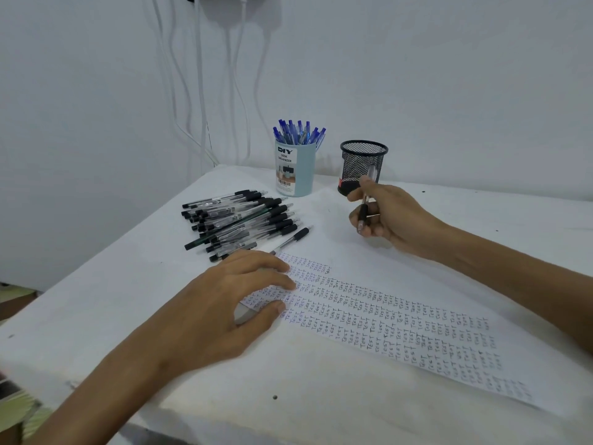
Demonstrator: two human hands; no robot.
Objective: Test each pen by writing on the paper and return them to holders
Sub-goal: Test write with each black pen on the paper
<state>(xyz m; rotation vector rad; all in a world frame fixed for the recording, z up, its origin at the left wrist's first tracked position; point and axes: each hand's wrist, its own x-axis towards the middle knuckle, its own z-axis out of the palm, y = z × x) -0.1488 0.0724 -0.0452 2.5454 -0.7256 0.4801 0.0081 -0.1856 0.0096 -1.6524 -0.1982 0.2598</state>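
Right grip (386,216) round black pen (363,216) near mesh holder (364,159); left grip (231,303) flat on paper (401,322)

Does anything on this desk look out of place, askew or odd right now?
One thing: a dark green pen lies slantwise across the pile of black pens, the only one of that colour there. One black pen lies apart from the pile, beside the paper. Nothing looks spilled or broken.

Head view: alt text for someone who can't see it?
The right hand holds a black-grip pen near the mesh holder; the left hand rests on the paper filled with "TEST". Black pens lie piled beside a blue holder of blue pens.
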